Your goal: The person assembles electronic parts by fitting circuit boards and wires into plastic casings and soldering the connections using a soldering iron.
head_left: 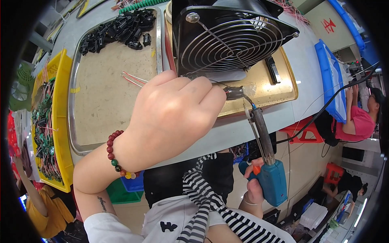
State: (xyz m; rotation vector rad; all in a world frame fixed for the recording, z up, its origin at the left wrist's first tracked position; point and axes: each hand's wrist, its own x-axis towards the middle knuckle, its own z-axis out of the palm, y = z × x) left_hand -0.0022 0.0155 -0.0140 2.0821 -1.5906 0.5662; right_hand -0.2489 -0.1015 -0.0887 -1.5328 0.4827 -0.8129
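Observation:
My left hand [178, 107], with a bead bracelet at the wrist, is closed over a small black plastic part [234, 93] whose end sticks out past my fingers. A red and a white wire [133, 79] come out on the other side of the fist, over the metal tray. In my right hand [254, 188] is a teal soldering gun [272, 184], held by its handle and pointing up. Its tip and a thin solder feed tube reach close to the black part; I cannot tell whether they touch it.
A black fan with a wire guard [231, 52] stands just beyond my hands on a gold-coloured tray [289, 87], beside a loose black part [272, 69]. The metal tray [73, 101] holds piled black parts [121, 32]. A yellow bin [60, 141] of wired boards stands left. Co-workers sit nearby.

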